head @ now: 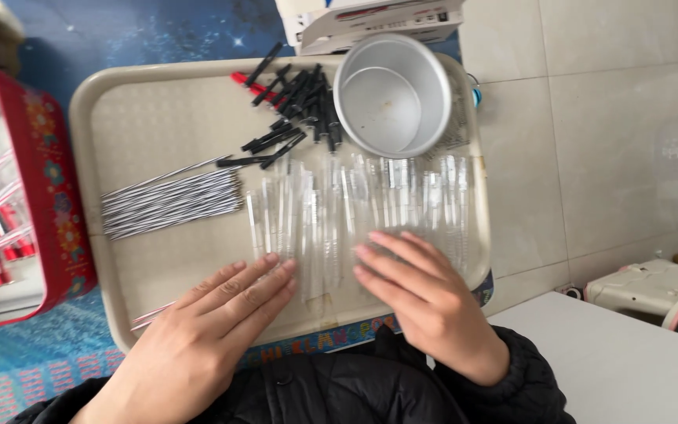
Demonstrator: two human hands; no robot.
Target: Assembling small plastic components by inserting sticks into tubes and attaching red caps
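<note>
Both hands flat, fingers spread, holding nothing: left hand (pixel 209 322) & right hand (pixel 417 294) press on clear pen barrels (pixel 355 208) along tray (pixel 119 94) near edge, prob. to stop rolling.

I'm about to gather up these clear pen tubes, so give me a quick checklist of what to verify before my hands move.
1. Left hand flat on the tray, fingertips at the clear tubes: ok.
2. Right hand resting on the tubes: ok.
3. Both hands empty: ok.
4. Tubes all on the tray: ok, though spread loosely.
5. Metal pot clear of the hands: ok.
6. Striped refills and black caps apart from the tubes: not ok, some caps touch them.
</note>
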